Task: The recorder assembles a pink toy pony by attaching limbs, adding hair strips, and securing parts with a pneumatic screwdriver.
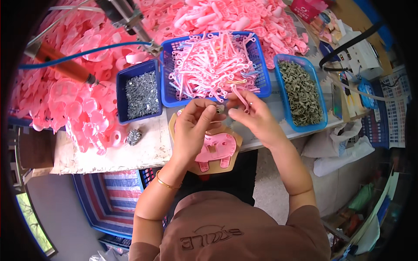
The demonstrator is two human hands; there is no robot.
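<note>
Both hands meet above the table's front edge. My left hand point(196, 119) pinches a small grey-green plastic part point(219, 108) between thumb and fingers. To its right, my right hand point(257, 116) holds a thin pink plastic rod point(238, 97) with a ring at its upper end, tilted. Under the hands lies a pink animal-shaped plastic shell point(217, 148), set in a tan board point(235, 157). Part of the shell and board is hidden by my left hand. Just beyond is a blue basket point(187, 103) heaped with similar pink rods.
A dark blue tray point(121, 98) of small metal screws sits left, with a screw clump point(134, 136) before it. At right, a light-blue tray point(311, 127) contains grey-green parts. Pink shells point(82, 102) pile up left and behind. An orange power screwdriver point(65, 65) hangs at upper left.
</note>
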